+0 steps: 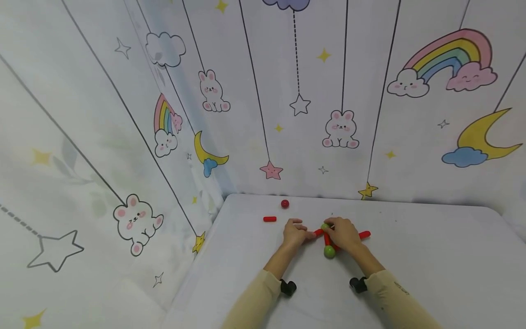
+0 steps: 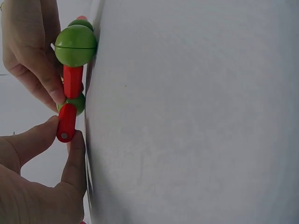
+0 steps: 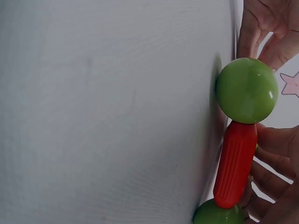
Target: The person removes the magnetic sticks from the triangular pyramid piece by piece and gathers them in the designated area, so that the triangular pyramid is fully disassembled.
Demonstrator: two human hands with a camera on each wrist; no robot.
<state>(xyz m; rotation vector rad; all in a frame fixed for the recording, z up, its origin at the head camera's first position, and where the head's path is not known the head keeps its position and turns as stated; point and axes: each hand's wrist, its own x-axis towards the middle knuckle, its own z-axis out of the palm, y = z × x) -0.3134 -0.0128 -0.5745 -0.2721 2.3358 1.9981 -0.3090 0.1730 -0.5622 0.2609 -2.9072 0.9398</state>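
Observation:
My left hand (image 1: 295, 235) pinches a short red rod (image 2: 67, 122) between thumb and finger. A metal dot shows on the rod's near end, and its other end meets a green ball (image 1: 325, 226). My right hand (image 1: 343, 233) holds that ball with its fingertips. From there another red rod (image 1: 327, 240) runs to a nearer green ball (image 1: 329, 252), which lies on the table. In the right wrist view, a ribbed red rod (image 3: 236, 163) joins two green balls. One more red rod (image 1: 365, 235) sticks out beyond my right hand, which hides part of the joined pieces.
Apart from the joined pieces, a red ball (image 1: 285, 204) and a loose red rod (image 1: 269, 219) lie toward the back left of the white table (image 1: 431, 256). A patterned curtain (image 1: 304, 151) hangs along the back and left edges.

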